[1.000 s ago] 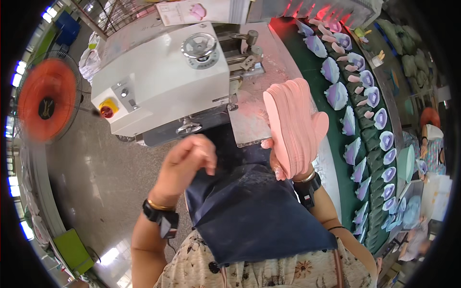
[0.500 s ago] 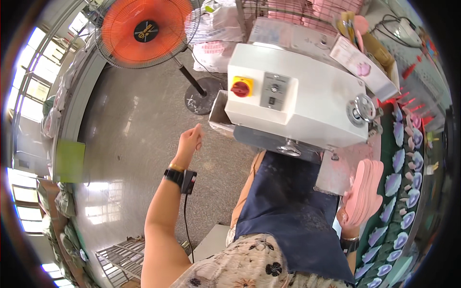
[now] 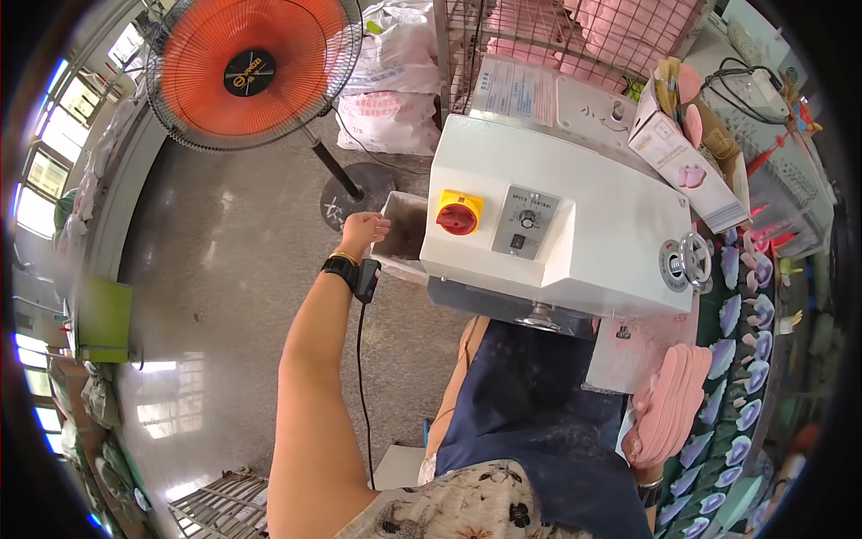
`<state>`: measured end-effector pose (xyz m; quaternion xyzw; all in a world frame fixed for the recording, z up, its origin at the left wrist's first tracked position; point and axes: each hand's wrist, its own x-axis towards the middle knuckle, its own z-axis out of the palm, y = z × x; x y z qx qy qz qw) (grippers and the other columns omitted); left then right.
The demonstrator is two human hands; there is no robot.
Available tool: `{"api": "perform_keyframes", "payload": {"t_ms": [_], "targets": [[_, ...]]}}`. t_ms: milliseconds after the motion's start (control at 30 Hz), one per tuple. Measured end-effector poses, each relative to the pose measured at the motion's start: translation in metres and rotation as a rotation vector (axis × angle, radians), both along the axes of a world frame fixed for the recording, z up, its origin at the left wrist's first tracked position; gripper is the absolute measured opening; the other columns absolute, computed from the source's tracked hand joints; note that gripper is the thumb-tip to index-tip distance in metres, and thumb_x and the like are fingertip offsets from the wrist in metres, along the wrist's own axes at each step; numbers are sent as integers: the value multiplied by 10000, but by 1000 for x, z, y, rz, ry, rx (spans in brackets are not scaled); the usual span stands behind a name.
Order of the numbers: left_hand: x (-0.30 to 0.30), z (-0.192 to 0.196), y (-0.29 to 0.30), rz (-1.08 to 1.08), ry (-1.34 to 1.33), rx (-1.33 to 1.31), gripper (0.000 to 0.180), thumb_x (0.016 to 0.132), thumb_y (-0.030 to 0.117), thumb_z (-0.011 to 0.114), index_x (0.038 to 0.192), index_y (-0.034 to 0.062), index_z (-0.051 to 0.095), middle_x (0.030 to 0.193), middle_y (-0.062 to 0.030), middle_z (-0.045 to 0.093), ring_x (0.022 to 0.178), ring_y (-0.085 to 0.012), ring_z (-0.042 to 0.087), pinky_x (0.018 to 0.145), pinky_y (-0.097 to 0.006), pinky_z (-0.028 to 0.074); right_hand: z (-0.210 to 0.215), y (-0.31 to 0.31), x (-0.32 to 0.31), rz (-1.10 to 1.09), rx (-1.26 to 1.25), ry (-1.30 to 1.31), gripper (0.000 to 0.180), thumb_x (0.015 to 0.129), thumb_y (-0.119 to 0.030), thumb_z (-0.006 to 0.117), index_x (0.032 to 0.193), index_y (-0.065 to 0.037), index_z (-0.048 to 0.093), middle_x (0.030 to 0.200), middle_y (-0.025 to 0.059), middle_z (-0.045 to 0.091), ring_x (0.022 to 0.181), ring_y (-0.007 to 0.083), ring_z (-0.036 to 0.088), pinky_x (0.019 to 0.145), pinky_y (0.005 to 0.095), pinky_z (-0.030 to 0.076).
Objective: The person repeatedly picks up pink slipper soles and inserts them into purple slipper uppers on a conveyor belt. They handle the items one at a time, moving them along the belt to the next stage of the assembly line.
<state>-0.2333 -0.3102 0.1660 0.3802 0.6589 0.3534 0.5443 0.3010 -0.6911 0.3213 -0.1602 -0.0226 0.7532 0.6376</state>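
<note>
My left hand (image 3: 364,232) is at the near-left rim of an open white bin (image 3: 384,257), left of the white machine (image 3: 548,207). Its fingers are curled in; whatever they may hold does not show. At the lower right, my right hand (image 3: 636,446) grips a stack of pink sole-shaped pieces (image 3: 672,404) from below and the left, its fingers partly hidden by the stack. The pieces stand close to a flat, pink-stained plate (image 3: 620,355) on the machine's near side. The machine carries a red rotary switch (image 3: 458,216) on yellow and a handwheel (image 3: 691,260).
An orange stand fan (image 3: 249,74) rises at the upper left, near stacked white sacks (image 3: 386,121). A wire cage (image 3: 593,40) with pink material stands behind the machine. A cardboard box (image 3: 687,166) sits on its right end. Rows of purple shell-like pieces (image 3: 729,314) line the right.
My left hand has moved up to the bin's rim, its fingers still curled. My right hand still holds the pink stack, now lower in the picture. The whole view has shifted slightly.
</note>
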Motion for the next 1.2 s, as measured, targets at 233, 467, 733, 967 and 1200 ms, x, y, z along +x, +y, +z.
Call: {"api": "perform_keyframes", "payload": {"t_ms": [233, 467, 733, 967, 1200], "targets": [[-1, -8, 2, 41, 200, 84, 191, 888, 97, 469, 848, -28, 607, 642, -90, 611, 557, -184, 639, 484, -290, 511, -9, 1, -2, 12, -31, -11, 861, 891, -690, 331, 1517, -140, 115, 1355, 221, 382, 967, 478, 563, 743, 592, 503], [-1, -12, -4, 125, -112, -94, 157, 896, 138, 494, 798, 35, 562, 592, -26, 521, 489, -133, 529, 431, -265, 400, -17, 3, -5, 26, -49, -26, 846, 896, -679, 334, 1512, -134, 136, 1311, 231, 414, 928, 468, 575, 732, 578, 505], [6, 12, -21, -33, -2, 10, 407, 959, 425, 561, 914, 32, 656, 585, 59, 452, 507, -44, 404, 447, -223, 285, -23, 1, -6, 41, -51, -30, 830, 902, -667, 338, 1506, -126, 160, 1261, 243, 451, 883, 457, 588, 720, 561, 507], [-2, 20, -20, 64, -107, 37, 284, 966, 263, 535, 1021, 8, 647, 596, 92, 400, 497, -23, 354, 438, -209, 270, -31, 1, -7, 65, -56, -34, 816, 907, -657, 341, 1501, -120, 182, 1217, 253, 483, 844, 447, 600, 708, 547, 509], [10, 23, -3, 137, -151, 64, 356, 922, 113, 464, 1274, 73, 501, 663, 97, 338, 516, -15, 308, 447, -193, 251, -44, -15, 2, 122, -81, -34, 802, 912, -646, 344, 1496, -114, 203, 1174, 262, 515, 806, 437, 612, 697, 533, 510]]}}
